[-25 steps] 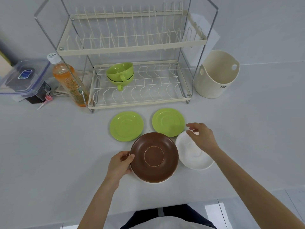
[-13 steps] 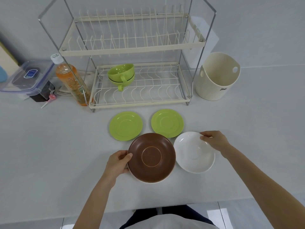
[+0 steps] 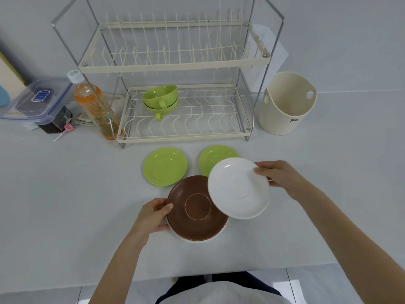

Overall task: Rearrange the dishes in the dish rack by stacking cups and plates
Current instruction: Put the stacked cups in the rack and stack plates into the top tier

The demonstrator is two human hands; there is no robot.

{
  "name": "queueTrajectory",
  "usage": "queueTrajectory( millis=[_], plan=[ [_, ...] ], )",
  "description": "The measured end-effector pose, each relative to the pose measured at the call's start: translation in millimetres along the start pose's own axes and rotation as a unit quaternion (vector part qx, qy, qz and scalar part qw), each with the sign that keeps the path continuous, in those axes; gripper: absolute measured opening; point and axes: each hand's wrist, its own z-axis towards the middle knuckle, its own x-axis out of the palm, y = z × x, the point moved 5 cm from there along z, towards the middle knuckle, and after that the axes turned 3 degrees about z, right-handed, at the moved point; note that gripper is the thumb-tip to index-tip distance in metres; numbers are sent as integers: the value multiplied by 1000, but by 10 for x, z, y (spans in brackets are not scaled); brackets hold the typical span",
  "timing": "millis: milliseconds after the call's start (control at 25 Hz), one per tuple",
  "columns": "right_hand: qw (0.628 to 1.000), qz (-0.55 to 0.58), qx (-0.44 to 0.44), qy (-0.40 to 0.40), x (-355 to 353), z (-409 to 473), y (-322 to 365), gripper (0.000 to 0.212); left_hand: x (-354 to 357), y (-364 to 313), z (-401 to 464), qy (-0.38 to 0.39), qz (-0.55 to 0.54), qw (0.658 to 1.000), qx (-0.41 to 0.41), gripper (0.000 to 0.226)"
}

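My right hand pinches the right rim of a white saucer, held tilted above the table and overlapping a brown saucer. My left hand grips the brown saucer's left rim; it lies on a pale plate whose edge shows beneath. Two green saucers sit behind them: the left green saucer in full view, the right green saucer partly hidden by the white one. Two stacked green cups rest on the lower shelf of the two-tier dish rack.
A cream tub stands right of the rack. An orange drink bottle and a clear lidded box stand at its left. The table's front edge runs just below my forearms.
My right hand has lifted the white saucer off the table and carried it left, over the brown saucer's edge. My left hand has kept its grip on the brown saucer.
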Motion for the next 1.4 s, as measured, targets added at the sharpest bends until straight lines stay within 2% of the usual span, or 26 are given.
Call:
queueTrajectory(
  millis=[240,480,840,960,1080,1160,1320,1400],
  plan=[
    [1000,-7,15,6,646,122,-202,29,-16,9,-59,-9,-26,1000,-3,29],
    [982,-167,-70,-47,879,150,-62,28,-16,-35,-87,-3,-20,1000,-2,35],
    [970,-221,-101,-11,998,249,-157,32,-29,-62,-2,1,2,1000,6,18],
    [983,-169,-76,-11,889,303,-116,28,-30,-62,21,5,7,1000,5,17],
    [988,-91,-57,-112,549,457,-58,28,-26,-63,35,9,5,1000,5,15],
    [981,-112,-44,-155,370,555,-39,31,-29,-59,33,11,2,1000,6,16],
    [980,-139,21,-141,366,706,-158,41,-29,-49,30,12,-6,1000,4,19],
    [980,-128,40,-146,408,747,-199,39,-32,-48,25,11,-8,1000,5,19]
  ],
)
